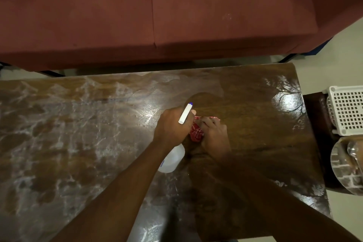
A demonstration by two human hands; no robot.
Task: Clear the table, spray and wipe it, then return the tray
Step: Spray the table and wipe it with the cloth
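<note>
1. Left grip (170, 125) is wrapped round the neck of the bottle (172, 160). The nozzle points toward the sofa (176, 15), and the bottle is held over the middle of the worktop (255, 124).
2. Right grip (213, 133) is holding a bunched red cloth (196, 133) down on the worktop, fingers curled over it, right beside the bottle.
3. The worktop is pretty streaky and wet across the left half, and looks drier on the right.
4. The tray (341, 171) is off the worktop, on a dark stand (314, 114) at the right end, next to a white basket (347, 110).
</note>
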